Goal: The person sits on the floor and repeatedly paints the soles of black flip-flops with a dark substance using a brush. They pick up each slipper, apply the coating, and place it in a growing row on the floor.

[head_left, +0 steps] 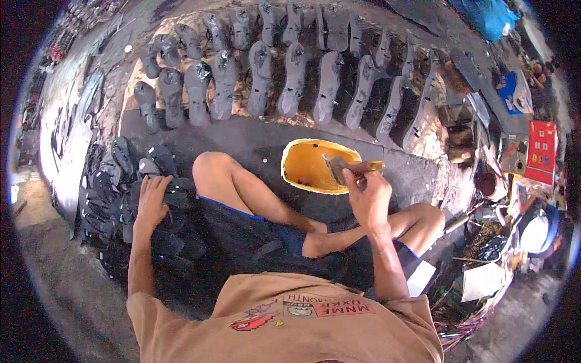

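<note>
My right hand (pixel 370 196) is closed around the handle of a flat brush (pixel 358 166). The brush's bristle end points left and down into a yellow tub (pixel 296 158) with a pale, uneven rim, standing on the ground in front of my crossed legs. On my left, my left hand (pixel 152 199) lies with fingers stretched out on a heap of black strapped sandals or sandal uppers (pixel 109 193). No grasp on any of them shows. Beyond the tub, several dark grey shoe soles (pixel 293 81) lie in rows, some with shiny wet-looking patches.
The soles rest on a pale board (pixel 242 109). To the right are wooden blocks (pixel 461 134), a round can (pixel 491 186), a red sheet (pixel 540 151) and a blue-and-white packet (pixel 514 92). A blue bag (pixel 484 18) sits at the far right.
</note>
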The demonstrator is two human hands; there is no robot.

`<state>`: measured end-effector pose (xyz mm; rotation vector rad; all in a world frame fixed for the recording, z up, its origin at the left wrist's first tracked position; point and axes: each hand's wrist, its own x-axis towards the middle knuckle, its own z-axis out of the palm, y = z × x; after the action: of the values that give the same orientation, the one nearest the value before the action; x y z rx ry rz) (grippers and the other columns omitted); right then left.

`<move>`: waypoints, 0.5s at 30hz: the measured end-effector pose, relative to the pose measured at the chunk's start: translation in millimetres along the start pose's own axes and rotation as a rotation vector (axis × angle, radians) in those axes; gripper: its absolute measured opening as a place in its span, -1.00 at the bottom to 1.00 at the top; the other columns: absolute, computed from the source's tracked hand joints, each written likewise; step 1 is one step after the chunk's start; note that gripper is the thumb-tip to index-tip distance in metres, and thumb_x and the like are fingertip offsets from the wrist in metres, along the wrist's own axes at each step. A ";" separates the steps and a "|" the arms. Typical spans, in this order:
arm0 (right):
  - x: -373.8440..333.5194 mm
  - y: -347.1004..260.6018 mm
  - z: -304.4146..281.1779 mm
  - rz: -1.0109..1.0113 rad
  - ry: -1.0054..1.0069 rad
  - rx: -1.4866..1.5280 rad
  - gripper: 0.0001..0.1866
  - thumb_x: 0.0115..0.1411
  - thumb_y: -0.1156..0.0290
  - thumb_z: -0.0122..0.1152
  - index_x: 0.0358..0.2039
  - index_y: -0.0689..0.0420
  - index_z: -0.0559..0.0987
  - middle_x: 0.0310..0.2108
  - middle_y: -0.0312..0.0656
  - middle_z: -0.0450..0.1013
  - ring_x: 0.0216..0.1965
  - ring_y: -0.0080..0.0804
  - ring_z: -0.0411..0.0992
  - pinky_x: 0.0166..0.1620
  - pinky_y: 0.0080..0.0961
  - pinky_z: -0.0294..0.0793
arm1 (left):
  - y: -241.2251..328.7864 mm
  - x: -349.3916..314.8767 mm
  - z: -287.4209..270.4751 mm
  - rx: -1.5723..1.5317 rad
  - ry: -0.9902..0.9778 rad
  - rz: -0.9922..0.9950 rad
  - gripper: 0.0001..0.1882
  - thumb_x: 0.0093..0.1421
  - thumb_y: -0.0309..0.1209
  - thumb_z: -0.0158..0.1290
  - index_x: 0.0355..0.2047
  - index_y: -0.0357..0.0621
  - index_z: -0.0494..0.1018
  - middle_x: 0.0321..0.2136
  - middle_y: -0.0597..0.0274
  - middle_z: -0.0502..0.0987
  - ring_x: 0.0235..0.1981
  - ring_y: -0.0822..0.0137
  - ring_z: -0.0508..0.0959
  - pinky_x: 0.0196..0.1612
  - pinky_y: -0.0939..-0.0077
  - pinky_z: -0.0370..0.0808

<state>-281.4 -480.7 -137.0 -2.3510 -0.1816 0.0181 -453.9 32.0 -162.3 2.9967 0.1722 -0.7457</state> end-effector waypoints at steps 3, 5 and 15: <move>-0.7 37.1 16.1 -0.096 -0.019 -0.298 -0.80 0.21 0.40 0.45 -0.22 0.23 0.69 -0.37 -0.08 0.63 -0.41 -0.37 0.58 -0.29 -0.42 0.55 | 24.7 2.6 -27.5 -0.154 0.247 -0.118 -0.01 -0.17 -0.70 0.34 0.34 -0.06 0.27 0.17 0.02 0.40 0.31 0.00 0.34 0.43 0.09 0.22; -6.5 22.8 9.4 -0.002 0.182 -0.034 -0.82 0.26 0.40 0.41 -0.21 0.24 0.68 -0.38 -0.16 0.62 -0.41 -0.46 0.55 -0.30 -0.44 0.54 | 57.7 -15.6 -67.9 -0.210 0.514 -0.140 -0.04 -0.16 -0.65 0.39 0.31 -0.08 0.29 0.14 0.02 0.41 0.24 -0.01 0.38 0.37 0.11 0.30; -11.6 52.8 -25.0 0.248 0.278 0.243 -0.74 0.32 0.35 0.30 -0.10 0.26 0.61 -0.31 -0.03 0.65 -0.26 -0.33 0.63 -0.13 -0.33 0.58 | 147.0 -66.6 -80.6 -0.414 0.744 -0.243 -0.55 -0.01 -0.61 0.38 -0.06 -0.20 0.56 -0.01 0.07 0.58 0.11 0.09 0.51 0.23 0.22 0.42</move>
<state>-284.5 -536.7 -157.0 -2.0925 0.2363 -0.1567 -457.4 -114.4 -56.9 2.7040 0.6295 0.3954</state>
